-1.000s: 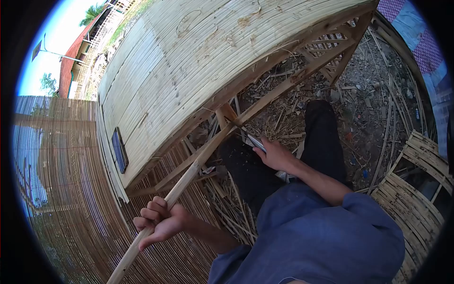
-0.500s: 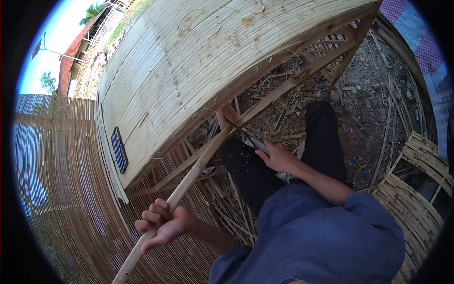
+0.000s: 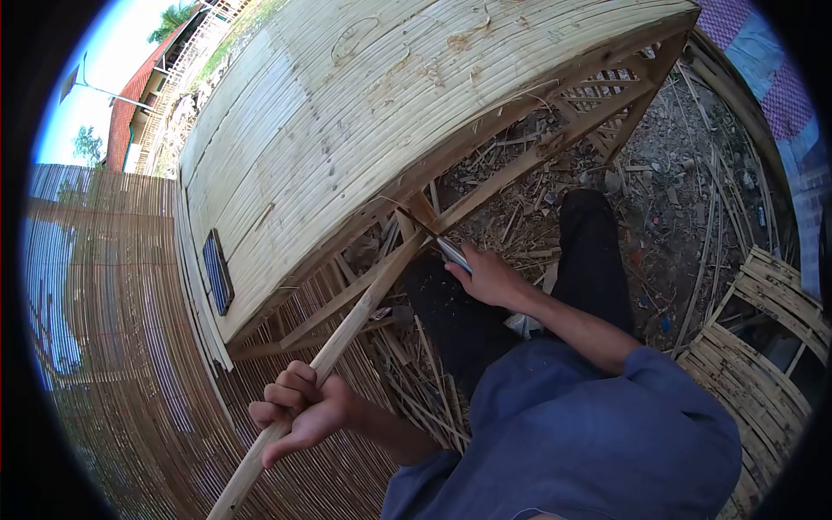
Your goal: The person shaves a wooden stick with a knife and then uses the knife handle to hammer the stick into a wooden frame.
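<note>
A long pale wooden stick (image 3: 349,328) slants from the bottom left up to the frame under the slatted table (image 3: 260,156). My left hand (image 3: 302,409) is closed around its lower part. Near the stick's upper end, my right hand (image 3: 487,276) is wrapped round the handle of a knife (image 3: 452,253). The dark blade points up and left, crossing by the stick's end close to the table's short wooden post. Whether the blade touches the stick cannot be made out.
A dark phone (image 3: 217,271) lies on the table's left part, and thin shavings lie farther up. A woven bamboo screen (image 3: 121,347) stands at left. Bamboo scraps litter the ground (image 3: 659,208). A slatted bamboo piece (image 3: 745,381) is at right, near patterned cloth (image 3: 780,78).
My right hand and the knife have moved up and to the left, nearer the table's edge. My left hand stays closed on the stick in nearly the same place.
</note>
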Demonstrator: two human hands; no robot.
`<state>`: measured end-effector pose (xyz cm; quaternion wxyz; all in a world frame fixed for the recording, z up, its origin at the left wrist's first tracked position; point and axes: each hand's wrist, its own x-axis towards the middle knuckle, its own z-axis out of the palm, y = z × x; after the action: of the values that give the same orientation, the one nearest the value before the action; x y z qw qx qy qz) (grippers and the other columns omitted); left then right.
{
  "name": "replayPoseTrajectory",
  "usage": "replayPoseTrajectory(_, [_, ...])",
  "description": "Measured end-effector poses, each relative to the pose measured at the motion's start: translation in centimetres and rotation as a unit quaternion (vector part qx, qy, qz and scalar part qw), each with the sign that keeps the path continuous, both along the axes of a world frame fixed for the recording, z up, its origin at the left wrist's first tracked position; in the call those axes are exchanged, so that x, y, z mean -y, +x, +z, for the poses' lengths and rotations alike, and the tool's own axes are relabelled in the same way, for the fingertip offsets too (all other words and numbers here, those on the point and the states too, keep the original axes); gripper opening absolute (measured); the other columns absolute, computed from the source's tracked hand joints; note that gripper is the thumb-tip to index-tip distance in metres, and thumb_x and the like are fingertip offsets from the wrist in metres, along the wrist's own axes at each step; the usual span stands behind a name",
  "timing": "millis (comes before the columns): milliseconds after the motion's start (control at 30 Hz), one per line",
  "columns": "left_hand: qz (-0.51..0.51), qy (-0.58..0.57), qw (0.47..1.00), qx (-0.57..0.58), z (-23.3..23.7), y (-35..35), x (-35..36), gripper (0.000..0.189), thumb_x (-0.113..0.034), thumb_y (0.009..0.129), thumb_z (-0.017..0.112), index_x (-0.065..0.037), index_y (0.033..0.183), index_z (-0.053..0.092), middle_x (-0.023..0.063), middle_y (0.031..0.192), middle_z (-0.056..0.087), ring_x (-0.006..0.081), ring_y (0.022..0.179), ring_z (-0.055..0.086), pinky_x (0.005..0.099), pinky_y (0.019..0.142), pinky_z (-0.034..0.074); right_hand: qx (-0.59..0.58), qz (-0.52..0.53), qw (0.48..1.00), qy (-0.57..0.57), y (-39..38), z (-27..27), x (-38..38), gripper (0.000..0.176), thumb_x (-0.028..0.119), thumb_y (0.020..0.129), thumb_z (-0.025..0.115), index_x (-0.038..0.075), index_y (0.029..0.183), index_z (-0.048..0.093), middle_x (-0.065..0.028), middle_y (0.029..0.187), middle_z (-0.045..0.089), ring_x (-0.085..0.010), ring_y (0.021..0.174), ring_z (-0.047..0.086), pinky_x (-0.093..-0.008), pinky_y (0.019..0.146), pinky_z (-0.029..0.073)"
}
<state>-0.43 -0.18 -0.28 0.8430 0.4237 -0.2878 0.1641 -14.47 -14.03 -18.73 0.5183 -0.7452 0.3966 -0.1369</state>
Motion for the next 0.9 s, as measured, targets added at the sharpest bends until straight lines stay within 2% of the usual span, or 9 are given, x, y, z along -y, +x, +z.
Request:
replayPoseTrajectory(67, [0.007, -0.005, 1.000, 0.001, 0.1, 0.1, 0.2, 0.064, -0.077, 0.084, 0.032, -0.017, 0.066, 0.022, -0.0054, 0.047, 0.015, 0.0048, 0.040, 0.010, 0.0214, 0.036, 0.013, 0.034, 0.000, 0.998, -0.047, -0.4, -0.6, -0.8, 0.040, 0.031, 0.094, 0.053, -0.007, 0.105, 0.047, -0.0267, 0.070, 0.061, -0.0445, 0.066, 0.062, -0.0495, 0.060, 0.048])
replayPoseTrajectory(167, [0.002, -0.014, 1.000, -0.014, 0.1, 0.4, 0.5, 0.064, -0.078, 0.083, 0.032, -0.017, 0.065, 0.021, -0.0055, 0.046, 0.016, 0.0047, 0.040, 0.010, 0.0214, 0.036, 0.012, 0.018, -0.009, 0.999, -0.040, 0.1, -3.2, -0.2, 0.040, 0.031, 0.093, 0.053, -0.006, 0.105, 0.047, -0.0268, 0.070, 0.061, -0.0447, 0.068, 0.062, -0.0499, 0.062, 0.048])
replayPoseTrajectory(267, [-0.001, -0.007, 1.000, -0.014, 0.2, 0.5, 0.4, 0.064, -0.078, 0.083, 0.031, -0.017, 0.065, 0.021, -0.0056, 0.046, 0.015, 0.0045, 0.040, 0.010, 0.0213, 0.036, 0.012, -0.012, 0.003, 1.000, 0.008, -0.2, -1.9, 0.4, 0.038, 0.031, 0.093, 0.053, -0.005, 0.105, 0.048, -0.0274, 0.073, 0.061, -0.0442, 0.071, 0.062, -0.0501, 0.064, 0.048])
replayPoseTrajectory(467, [0.003, 0.006, 1.000, -0.027, 0.7, 1.1, 0.8, 0.065, -0.079, 0.083, 0.029, -0.017, 0.065, 0.020, -0.0053, 0.046, 0.015, 0.0043, 0.040, 0.010, 0.0210, 0.035, 0.013, -0.011, 0.011, 1.000, 0.013, -2.8, -2.7, -0.7, 0.042, 0.034, 0.094, 0.052, -0.006, 0.108, 0.048, -0.0299, 0.082, 0.062, -0.0460, 0.080, 0.062, -0.0497, 0.070, 0.049])
replayPoseTrajectory(667, [-0.015, 0.012, 0.998, -0.060, 1.3, 2.6, 1.5, 0.063, -0.078, 0.083, 0.027, -0.018, 0.067, 0.023, -0.0050, 0.049, 0.016, 0.0064, 0.044, 0.012, 0.0219, 0.039, 0.015, 0.043, -0.018, 0.999, 0.008, -3.8, -4.5, -1.7, 0.041, 0.034, 0.093, 0.054, -0.004, 0.106, 0.050, -0.0286, 0.082, 0.062, -0.0446, 0.082, 0.063, -0.0481, 0.070, 0.048])
replayPoseTrajectory(767, [0.001, 0.009, 0.997, -0.074, 1.8, 3.0, 2.3, 0.063, -0.078, 0.084, 0.026, -0.017, 0.068, 0.023, -0.0042, 0.049, 0.018, 0.0070, 0.043, 0.012, 0.0223, 0.040, 0.015, 0.005, 0.003, 0.997, 0.078, -4.5, -3.3, -1.9, 0.040, 0.035, 0.093, 0.054, -0.002, 0.107, 0.052, -0.0278, 0.080, 0.062, -0.0445, 0.081, 0.063, -0.0479, 0.069, 0.048])
replayPoseTrajectory(833, [-0.002, -0.006, 0.997, -0.081, 2.2, 3.1, 3.0, 0.064, -0.079, 0.083, 0.029, -0.016, 0.068, 0.025, -0.0037, 0.049, 0.019, 0.0068, 0.042, 0.012, 0.0222, 0.039, 0.014, 0.014, -0.001, 0.998, 0.063, -4.6, -4.3, -2.6, 0.040, 0.036, 0.093, 0.053, -0.002, 0.107, 0.052, -0.0274, 0.078, 0.062, -0.0446, 0.079, 0.063, -0.0483, 0.068, 0.047])
replayPoseTrajectory(900, [-0.029, -0.041, 0.996, -0.070, 1.9, 3.4, 3.5, 0.062, -0.076, 0.086, 0.027, -0.015, 0.071, 0.026, -0.0020, 0.052, 0.021, 0.0075, 0.042, 0.014, 0.0224, 0.039, 0.015, 0.024, -0.010, 0.998, 0.049, -5.0, -4.9, -2.9, 0.040, 0.036, 0.093, 0.053, -0.001, 0.106, 0.052, -0.0271, 0.076, 0.062, -0.0448, 0.078, 0.063, -0.0487, 0.067, 0.047])
